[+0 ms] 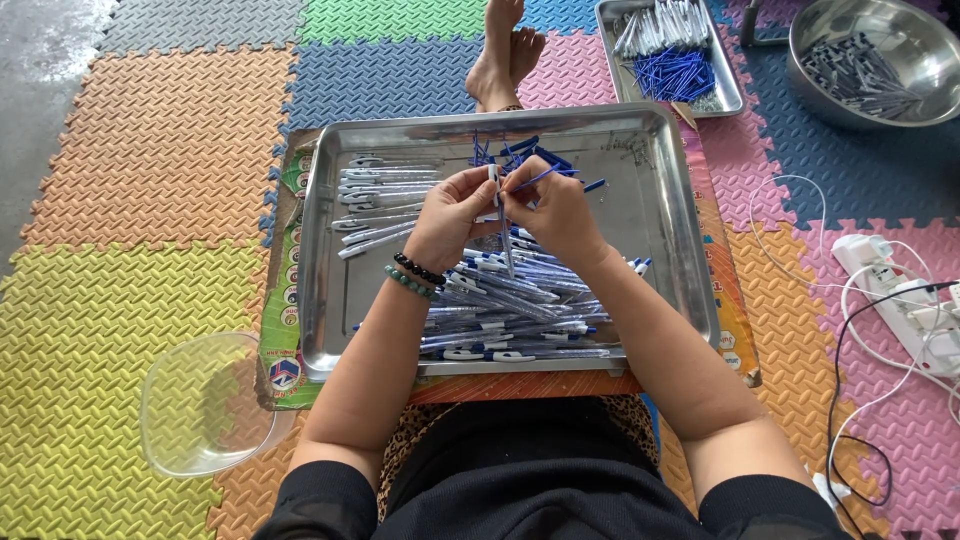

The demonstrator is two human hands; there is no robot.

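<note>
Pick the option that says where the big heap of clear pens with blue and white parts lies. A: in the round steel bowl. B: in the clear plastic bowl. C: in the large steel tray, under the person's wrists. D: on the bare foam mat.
C: the heap of pens lies inside the large steel tray, below both wrists.

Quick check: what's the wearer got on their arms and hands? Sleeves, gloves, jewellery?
No gloves: both the left hand and right hand are bare. Short black sleeves end near the upper arms, leaving forearms uncovered. The left wrist carries two bead bracelets side by side, a black bead bracelet and a green bead bracelet. Right wrist is bare.
</note>
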